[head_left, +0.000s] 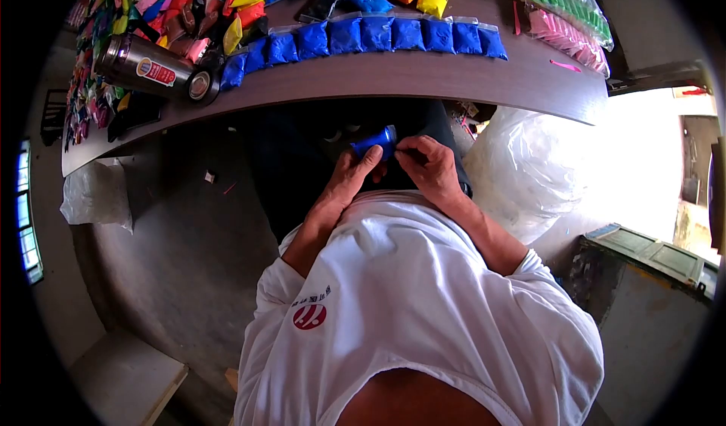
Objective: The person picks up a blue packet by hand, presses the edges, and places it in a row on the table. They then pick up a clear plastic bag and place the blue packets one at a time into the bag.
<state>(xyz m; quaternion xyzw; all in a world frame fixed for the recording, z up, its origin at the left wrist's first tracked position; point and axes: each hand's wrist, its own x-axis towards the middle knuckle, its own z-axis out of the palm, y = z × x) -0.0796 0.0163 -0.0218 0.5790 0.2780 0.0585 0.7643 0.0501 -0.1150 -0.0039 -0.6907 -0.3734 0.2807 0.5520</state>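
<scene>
Above my lap, my left hand (355,170) is closed round a small blue packet (374,143), its thumb lying on the front. My right hand (429,164) is at the packet's right end with fingers pinched together; what lies between them is too small to make out. On the table (423,75) beyond, a curved row of blue packets (345,34) lies side by side. Behind that row are loose packets in orange, yellow, blue and black.
A steel flask (151,69) lies on its side at the table's left, by a heap of coloured packets (189,10). Bags of green and pink pieces (563,29) are at the right. A large clear plastic bag (522,169) stands right of my legs.
</scene>
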